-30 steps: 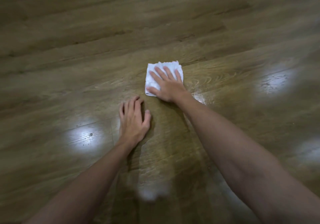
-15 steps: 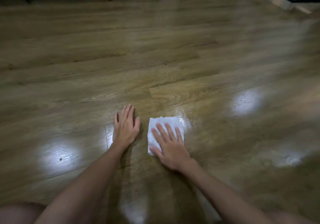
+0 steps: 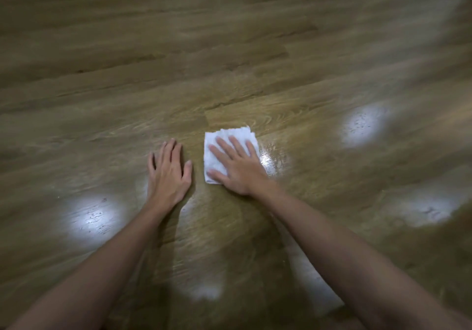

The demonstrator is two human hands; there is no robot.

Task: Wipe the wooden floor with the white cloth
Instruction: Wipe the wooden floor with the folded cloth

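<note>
Your right hand (image 3: 238, 170) lies flat on the white cloth (image 3: 224, 148), fingers spread and pressing it down rather than gripping it; the palm covers the cloth's near right corner, and the folded square shows past your fingertips and to their left. Its sides look about equal, so no long axis stands out. Your left hand (image 3: 168, 173) is flat on the bare wooden floor (image 3: 229, 61) just beside the cloth's left edge, fingers loose and holding nothing, apparently there as a prop. The cloth therefore sits directly under the right hand, ahead of you and a little right of centre, and that hand is the one placed to push it. A wet-looking sheen lies just to the right of the cloth, while the planks farther ahead look duller, so the stroke probably has open floor ahead and to either side. The planks run across the view, glossy, with bright patches of reflected light left and right. Nothing else of the room shows.
</note>
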